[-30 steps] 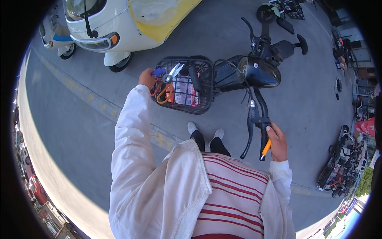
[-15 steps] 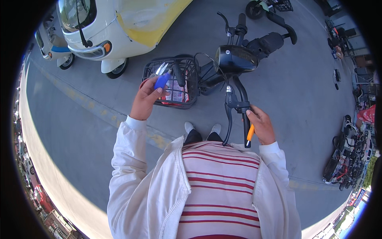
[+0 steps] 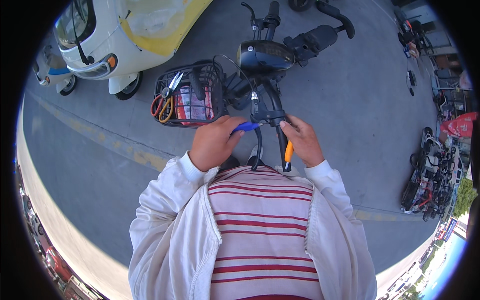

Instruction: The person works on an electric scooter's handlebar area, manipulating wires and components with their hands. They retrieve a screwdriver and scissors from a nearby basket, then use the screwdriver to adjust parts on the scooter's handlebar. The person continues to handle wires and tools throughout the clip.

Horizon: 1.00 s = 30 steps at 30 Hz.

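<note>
My left hand (image 3: 212,142) is closed on a small blue bottle-like thing (image 3: 245,127) with a narrow tip, which points right at the brake lever clamp. My right hand (image 3: 306,142) grips the near handlebar (image 3: 281,137) of a black two-wheeler, thumb on top. An orange-handled tool (image 3: 289,150) with a pale metal end sticks down from under that palm, along the bar; its exact kind cannot be told. The black brake lever (image 3: 258,147) hangs between my hands. Scissors (image 3: 168,93) with red and orange loops lie on the front basket (image 3: 192,123), blades pointing away.
A red and white packet (image 3: 194,102) is inside the basket. Beyond the bar are the black headlamp (image 3: 265,55) and seat (image 3: 310,44). A white and yellow vehicle (image 3: 115,40) stands at the far left, and several parked two-wheelers (image 3: 432,180) at the right.
My left hand has moved from over the basket rightward to the brake lever with the blue thing, uncovering the scissors. My right hand stays on the bar. The view has shifted right.
</note>
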Available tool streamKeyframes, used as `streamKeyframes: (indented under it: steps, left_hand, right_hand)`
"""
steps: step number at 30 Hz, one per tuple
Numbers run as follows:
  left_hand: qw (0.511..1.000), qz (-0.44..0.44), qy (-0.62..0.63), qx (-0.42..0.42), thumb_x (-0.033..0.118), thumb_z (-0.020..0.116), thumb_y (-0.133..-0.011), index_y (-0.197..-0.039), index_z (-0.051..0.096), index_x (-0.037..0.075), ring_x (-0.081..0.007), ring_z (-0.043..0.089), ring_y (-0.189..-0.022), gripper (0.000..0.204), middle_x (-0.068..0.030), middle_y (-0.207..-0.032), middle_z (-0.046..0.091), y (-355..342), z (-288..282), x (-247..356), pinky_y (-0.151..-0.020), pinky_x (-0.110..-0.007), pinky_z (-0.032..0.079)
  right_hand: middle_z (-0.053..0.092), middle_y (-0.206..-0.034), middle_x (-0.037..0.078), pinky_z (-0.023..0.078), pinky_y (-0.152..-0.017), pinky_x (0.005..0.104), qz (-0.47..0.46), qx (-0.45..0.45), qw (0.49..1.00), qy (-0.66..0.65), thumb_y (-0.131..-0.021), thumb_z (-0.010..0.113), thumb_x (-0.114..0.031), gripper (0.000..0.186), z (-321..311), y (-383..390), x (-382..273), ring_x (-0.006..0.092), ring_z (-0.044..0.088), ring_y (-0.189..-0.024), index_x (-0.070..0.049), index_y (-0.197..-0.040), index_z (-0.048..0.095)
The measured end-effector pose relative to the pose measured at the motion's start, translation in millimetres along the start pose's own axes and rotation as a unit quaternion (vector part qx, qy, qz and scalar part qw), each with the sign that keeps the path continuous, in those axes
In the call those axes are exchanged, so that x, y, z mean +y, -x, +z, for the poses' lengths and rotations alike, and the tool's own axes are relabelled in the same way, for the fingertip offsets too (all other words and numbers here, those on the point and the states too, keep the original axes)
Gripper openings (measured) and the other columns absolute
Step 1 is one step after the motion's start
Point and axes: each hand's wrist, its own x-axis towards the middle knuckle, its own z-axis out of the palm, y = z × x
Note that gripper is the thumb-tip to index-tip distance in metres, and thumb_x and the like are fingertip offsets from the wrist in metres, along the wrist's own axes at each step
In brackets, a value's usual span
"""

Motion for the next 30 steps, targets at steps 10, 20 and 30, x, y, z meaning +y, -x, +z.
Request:
streamKeyframes:
  steps: [10,20,30]
  left_hand:
    - [0.998,-0.035,-0.054,-0.025,0.015,0.063,-0.088,-0.113,0.064,0.01,-0.0327,0.065,-0.071,0.026,-0.0116,-0.09,0.066,-6.1,-1.0,19.2,-0.063,-0.039,0.051]
    - [0.996,-0.035,-0.079,-0.028,0.018,0.062,-0.087,-0.109,0.066,0.01,-0.0344,0.066,-0.07,0.023,-0.0124,-0.089,0.067,-12.2,-2.6,26.9,-0.061,-0.041,0.052]
    - [0.996,-0.07,-0.046,-0.042,0.019,0.062,-0.087,-0.113,0.065,0.009,-0.0354,0.066,-0.074,0.027,-0.0161,-0.09,0.068,-11.4,-0.6,29.4,-0.065,-0.042,0.051]
  right_hand:
    - [0.068,-0.088,0.008,0.048,-0.074,0.0253,0.002,0.002,1.0,0.014,-0.095,0.061,-0.024,0.039,-0.3,0.7,-6.8,0.0113,0.06,-0.079,0.004,-0.121,0.061]
    - [0.067,-0.087,0.008,0.048,-0.074,0.0245,0.002,0.0,1.0,-0.004,-0.095,0.061,-0.023,0.037,-1.0,-0.2,-3.2,0.0102,0.059,-0.078,0.004,-0.121,0.062]
    - [0.066,-0.086,0.007,0.047,-0.071,0.0239,-0.003,-0.005,1.0,-0.002,-0.095,0.06,-0.024,0.038,-1.3,-0.6,-1.9,0.0096,0.058,-0.077,0.004,-0.121,0.062]
